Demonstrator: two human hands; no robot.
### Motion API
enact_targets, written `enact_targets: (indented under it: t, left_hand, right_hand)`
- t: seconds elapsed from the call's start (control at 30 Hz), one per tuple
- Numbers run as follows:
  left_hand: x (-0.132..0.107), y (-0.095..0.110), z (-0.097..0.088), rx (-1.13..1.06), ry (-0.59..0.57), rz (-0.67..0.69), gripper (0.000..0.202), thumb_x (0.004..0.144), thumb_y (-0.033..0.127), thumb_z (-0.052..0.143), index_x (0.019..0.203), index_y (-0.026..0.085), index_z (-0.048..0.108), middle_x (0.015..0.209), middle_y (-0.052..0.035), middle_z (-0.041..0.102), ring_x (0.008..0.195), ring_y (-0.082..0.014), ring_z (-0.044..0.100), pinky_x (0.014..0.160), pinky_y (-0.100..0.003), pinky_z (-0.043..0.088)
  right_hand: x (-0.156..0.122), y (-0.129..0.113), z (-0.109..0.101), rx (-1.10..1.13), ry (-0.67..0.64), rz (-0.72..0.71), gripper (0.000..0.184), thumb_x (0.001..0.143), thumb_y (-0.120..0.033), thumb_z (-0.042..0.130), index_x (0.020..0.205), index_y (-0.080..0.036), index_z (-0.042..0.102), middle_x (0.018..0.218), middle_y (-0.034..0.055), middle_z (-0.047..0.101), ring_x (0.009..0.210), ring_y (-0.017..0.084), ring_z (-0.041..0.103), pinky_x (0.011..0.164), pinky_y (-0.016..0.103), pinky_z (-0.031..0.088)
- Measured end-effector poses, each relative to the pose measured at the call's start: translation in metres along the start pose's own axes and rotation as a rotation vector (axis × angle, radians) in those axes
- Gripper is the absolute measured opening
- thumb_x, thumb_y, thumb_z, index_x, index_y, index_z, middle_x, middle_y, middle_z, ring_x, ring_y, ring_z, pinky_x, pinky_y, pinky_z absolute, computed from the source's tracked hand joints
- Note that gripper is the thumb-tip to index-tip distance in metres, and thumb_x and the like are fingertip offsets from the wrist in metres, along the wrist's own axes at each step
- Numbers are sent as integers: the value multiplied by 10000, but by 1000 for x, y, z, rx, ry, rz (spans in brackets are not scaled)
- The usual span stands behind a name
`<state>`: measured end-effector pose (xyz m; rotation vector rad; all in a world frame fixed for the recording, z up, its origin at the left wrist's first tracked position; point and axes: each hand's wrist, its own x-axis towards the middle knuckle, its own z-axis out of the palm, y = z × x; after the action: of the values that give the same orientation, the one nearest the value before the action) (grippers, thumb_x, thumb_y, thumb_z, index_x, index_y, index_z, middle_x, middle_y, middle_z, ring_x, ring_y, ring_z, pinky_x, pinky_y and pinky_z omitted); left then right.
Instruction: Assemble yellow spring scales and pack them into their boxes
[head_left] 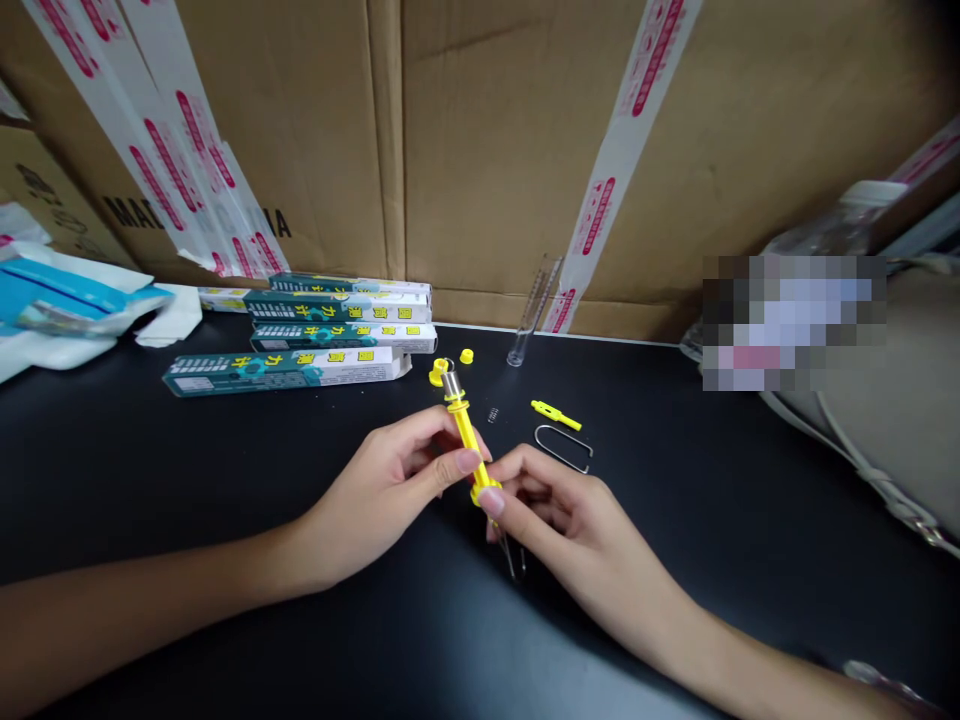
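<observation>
A yellow spring scale rod (466,434) slants upward over the table, with a metal spring at its top end. My left hand (401,470) pinches its middle between thumb and fingers. My right hand (559,505) grips the yellow collar at the lower end, and a thin wire hook (514,560) hangs below, partly hidden by the fingers. Beyond the hands lie a yellow ring cap (438,373), a small yellow cap (466,356) and a small spring (493,415). To the right are a yellow slotted rod (556,415) and a bent metal hook (562,448).
A transparent graduated tube (532,315) stands near the cardboard wall (480,150). Several printed boxes (285,371) lie at the back left, beside blue-and-white packaging (75,295). At the right are a grey bag (885,390) and a plastic bottle (832,225).
</observation>
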<state>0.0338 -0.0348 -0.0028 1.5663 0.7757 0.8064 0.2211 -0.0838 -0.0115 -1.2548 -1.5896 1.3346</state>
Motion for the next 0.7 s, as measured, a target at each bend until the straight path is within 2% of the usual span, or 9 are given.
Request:
enact_targets:
  t: [0.17, 0.43, 0.57, 0.7]
  left_hand:
    - [0, 1, 0, -69, -6, -24, 115, 922, 277, 621, 877, 172, 635, 822, 26, 607, 803, -111, 566, 747, -213, 455]
    - [1, 0, -1, -74, 33, -26, 83, 883, 232, 636, 847, 157, 636, 811, 9, 640, 774, -116, 601, 729, -211, 488]
    - [2, -2, -2, -65, 50, -16, 110, 874, 245, 648, 821, 156, 611, 785, 7, 636, 743, -123, 623, 704, -220, 516]
    - [3, 1, -3, -115, 37, -36, 90, 880, 236, 658, 866, 148, 646, 819, -5, 670, 782, -122, 648, 731, -210, 525]
  right_hand:
    - [2, -1, 0, -1, 9, 20, 272, 912, -478, 634, 844, -214, 621, 687, -53, 488, 607, 103, 402, 538, 232, 337]
    - [5, 2, 2, 93, 24, 60, 235, 815, -402, 767, 834, -223, 616, 755, -51, 552, 624, 102, 440, 564, 243, 363]
    - [6, 0, 3, 88, 19, 45, 248, 774, -408, 799, 864, -220, 666, 767, -40, 589, 654, 112, 482, 583, 241, 390]
    - [7, -3, 3, 69, 37, 69, 222, 807, -413, 763, 879, -216, 691, 730, -42, 576, 609, 99, 448, 547, 230, 373]
